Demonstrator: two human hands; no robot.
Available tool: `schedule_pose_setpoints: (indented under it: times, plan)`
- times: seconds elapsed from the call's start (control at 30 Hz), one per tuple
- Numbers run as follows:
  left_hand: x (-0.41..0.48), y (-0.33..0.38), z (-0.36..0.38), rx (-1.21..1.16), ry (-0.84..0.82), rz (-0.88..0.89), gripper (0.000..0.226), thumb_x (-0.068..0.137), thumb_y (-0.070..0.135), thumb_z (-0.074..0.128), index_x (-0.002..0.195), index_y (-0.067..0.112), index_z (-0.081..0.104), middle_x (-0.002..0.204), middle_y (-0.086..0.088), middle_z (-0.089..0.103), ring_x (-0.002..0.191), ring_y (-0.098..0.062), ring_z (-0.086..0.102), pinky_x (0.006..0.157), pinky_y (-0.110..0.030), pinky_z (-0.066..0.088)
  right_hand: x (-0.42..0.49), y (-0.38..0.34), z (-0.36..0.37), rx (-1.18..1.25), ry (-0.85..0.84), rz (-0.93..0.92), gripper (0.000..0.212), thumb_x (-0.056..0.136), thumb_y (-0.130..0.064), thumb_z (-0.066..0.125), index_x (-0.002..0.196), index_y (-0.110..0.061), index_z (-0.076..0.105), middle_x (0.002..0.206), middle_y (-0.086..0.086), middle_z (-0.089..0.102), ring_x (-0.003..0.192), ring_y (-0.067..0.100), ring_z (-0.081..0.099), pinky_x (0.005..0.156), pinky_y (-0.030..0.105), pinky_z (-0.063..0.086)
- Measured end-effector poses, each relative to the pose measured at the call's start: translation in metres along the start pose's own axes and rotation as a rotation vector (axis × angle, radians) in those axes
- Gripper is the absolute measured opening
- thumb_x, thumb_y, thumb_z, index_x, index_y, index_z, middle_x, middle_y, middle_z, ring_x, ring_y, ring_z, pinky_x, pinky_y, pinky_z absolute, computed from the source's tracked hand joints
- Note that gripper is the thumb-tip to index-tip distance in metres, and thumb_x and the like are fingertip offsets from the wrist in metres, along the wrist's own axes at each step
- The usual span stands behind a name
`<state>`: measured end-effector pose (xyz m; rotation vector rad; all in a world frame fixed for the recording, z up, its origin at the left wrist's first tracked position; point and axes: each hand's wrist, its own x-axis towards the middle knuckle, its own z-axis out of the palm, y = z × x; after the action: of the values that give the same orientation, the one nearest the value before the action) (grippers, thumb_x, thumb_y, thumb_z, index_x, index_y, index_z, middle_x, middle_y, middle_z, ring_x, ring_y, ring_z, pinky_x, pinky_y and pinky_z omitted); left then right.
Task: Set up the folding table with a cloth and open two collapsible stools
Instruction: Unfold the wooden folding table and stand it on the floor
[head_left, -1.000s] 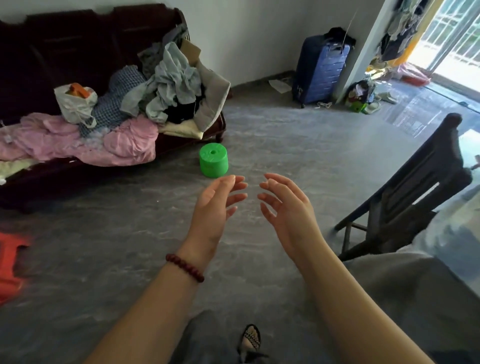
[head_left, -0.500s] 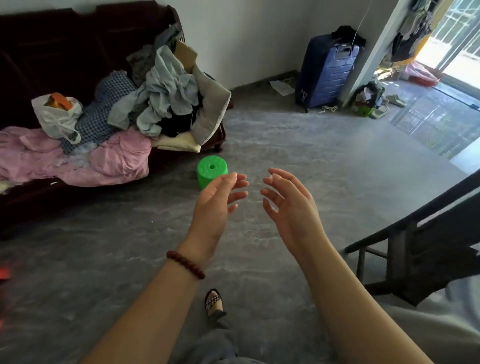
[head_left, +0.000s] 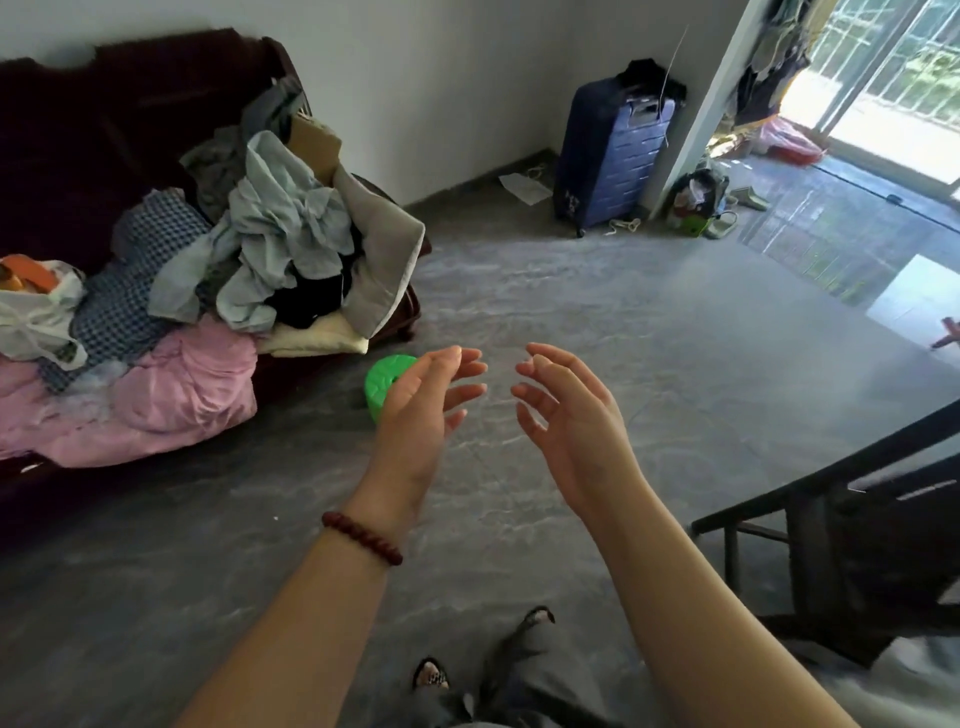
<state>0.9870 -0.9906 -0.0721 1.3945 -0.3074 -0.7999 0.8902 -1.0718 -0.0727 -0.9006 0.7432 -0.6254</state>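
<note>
Entry, head view.

- Hands: your left hand (head_left: 415, 415) and right hand (head_left: 576, 421) were both raised at mid-frame with the palms turned toward each other. The fingers were spread and loosely bent, and neither hand held anything. They did not touch each other.
- Task's thing: the green stool (head_left: 384, 384) sat collapsed on the floor (head_left: 623, 322), left of centre in the frame. It was just in front of the sofa (head_left: 104, 130) and below its heap of clothes (head_left: 280, 228).
- Shape: the stool was a squat drum with its flat face up, so its axis stood upright. The centre hole was mostly hidden.
- Key relation: the stool lay beyond your hands, up and to the left of them in the picture. Your left hand overlapped the stool's right edge in this view. It was not touching the stool, which sat lower and farther off.
- Nearer hand: the left. The right hand was well apart from the stool, toward frame centre.
- Judgement: you needed to reach forward, down and left. With the axis upright, gripping the top and bottom rims looked like the likely way to pull it open.
- Other: a dark frame (head_left: 857, 519) stood at lower right. I could not tell whether it was the table or a chair.
- No second stool was in view.
</note>
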Motion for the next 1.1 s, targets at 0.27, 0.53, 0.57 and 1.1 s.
schedule_pose_setpoints:
  times: [0.27,0.53,0.57,1.1]
  plan:
    - [0.093,0.006,0.080,0.041,-0.121,-0.041,0.024,0.097,0.029,0.043,0.089,0.023,0.064,0.094,0.004,0.069,0.086,-0.011,0.063,0.082,-0.031,0.041,0.089,-0.045,-0.045,0.030,0.085,-0.041,0.013,0.091,-0.016,0.058,0.093,-0.022,0.069,0.085,-0.004,0.067,0.081,0.014,0.060,0.079,0.029,0.043]
    - [0.210,0.025,0.219,0.097,-0.267,-0.023,0.025,0.097,0.033,0.043,0.090,0.026,0.066,0.094,0.007,0.071,0.088,-0.008,0.065,0.089,-0.034,0.044,0.204,-0.138,-0.116,0.055,0.169,-0.114,0.013,0.090,-0.014,0.059,0.090,-0.022,0.069,0.081,-0.004,0.068,0.083,0.015,0.059,0.080,0.029,0.042]
    - [0.221,0.028,0.235,0.108,-0.285,-0.010,0.025,0.097,0.034,0.043,0.090,0.026,0.066,0.096,0.007,0.071,0.090,-0.009,0.065,0.091,-0.035,0.045,0.215,-0.149,-0.125,0.053,0.177,-0.126,0.012,0.090,-0.014,0.060,0.091,-0.021,0.069,0.081,-0.004,0.068,0.084,0.016,0.059,0.081,0.029,0.043]
    - [0.365,0.030,0.420,0.203,-0.519,-0.060,0.027,0.096,0.038,0.043,0.098,0.025,0.065,0.103,0.007,0.070,0.096,-0.010,0.066,0.096,-0.038,0.047,0.356,-0.247,-0.246,0.112,0.426,-0.242,0.012,0.089,-0.015,0.061,0.092,-0.022,0.070,0.081,-0.005,0.068,0.077,0.011,0.061,0.075,0.024,0.046]
